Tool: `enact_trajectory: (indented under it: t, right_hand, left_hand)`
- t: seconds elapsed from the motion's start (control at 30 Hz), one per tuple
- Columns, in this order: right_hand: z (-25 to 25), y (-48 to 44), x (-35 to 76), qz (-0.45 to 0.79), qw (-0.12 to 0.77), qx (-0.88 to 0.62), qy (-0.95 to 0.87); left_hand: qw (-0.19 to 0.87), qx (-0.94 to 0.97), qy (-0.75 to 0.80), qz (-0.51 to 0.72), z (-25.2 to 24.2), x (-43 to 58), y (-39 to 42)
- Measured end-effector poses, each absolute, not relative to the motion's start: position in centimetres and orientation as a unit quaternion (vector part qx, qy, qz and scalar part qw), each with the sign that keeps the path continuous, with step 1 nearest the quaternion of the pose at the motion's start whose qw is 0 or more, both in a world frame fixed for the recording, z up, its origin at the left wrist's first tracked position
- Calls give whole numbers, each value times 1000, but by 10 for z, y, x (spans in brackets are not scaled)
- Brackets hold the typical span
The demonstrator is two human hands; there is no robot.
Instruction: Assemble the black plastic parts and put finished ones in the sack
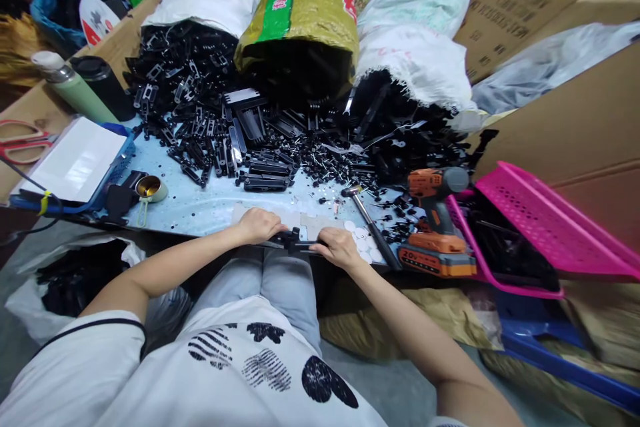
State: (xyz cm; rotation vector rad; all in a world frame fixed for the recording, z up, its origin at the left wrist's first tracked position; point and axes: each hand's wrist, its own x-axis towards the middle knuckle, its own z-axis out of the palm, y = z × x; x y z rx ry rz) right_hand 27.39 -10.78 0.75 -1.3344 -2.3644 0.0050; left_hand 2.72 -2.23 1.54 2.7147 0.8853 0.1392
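Note:
My left hand (260,225) and my right hand (339,248) rest at the near edge of a light blue table (210,200). Both are closed on the two ends of a long black plastic part (293,241) held flat between them. White round pads (361,240) lie just right of my right hand. A hammer (370,221) lies slanting beside them. A large heap of black plastic parts (260,133) covers the far half of the table.
An orange cordless drill (435,220) stands at the right, beside a pink basket (530,227). Sacks (305,13) spill parts at the back. A blue tray with a white sheet (75,160), a small gold cup (150,188), bottles (75,87) and red scissors (23,141) sit left.

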Motion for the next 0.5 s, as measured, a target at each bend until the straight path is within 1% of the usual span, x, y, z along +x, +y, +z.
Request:
enact_trajectory:
  t: [0.1, 0.23, 0.3, 0.37, 0.43, 0.5]
  right_hand:
    - [35, -110, 261, 122, 225, -449, -856]
    - [67, -121, 241, 280, 331, -371, -821]
    - [79, -127, 230, 332, 377, -335, -797]
    - [84, -136, 215, 368, 398, -315, -779]
    - [79, -146, 193, 407, 418, -287, -760]
    - [65, -154, 165, 410, 481, -300, -714]
  left_hand:
    - [205, 915, 335, 91, 32, 14, -34]
    - [371, 864, 290, 179, 65, -2, -69]
    - [437, 826, 281, 220, 80, -6, -90]
    - [471, 793, 288, 260, 89, -6, -109]
    - [482, 771, 280, 307, 90, -2, -125]
    - [462, 760, 279, 362, 85, 4, -137]
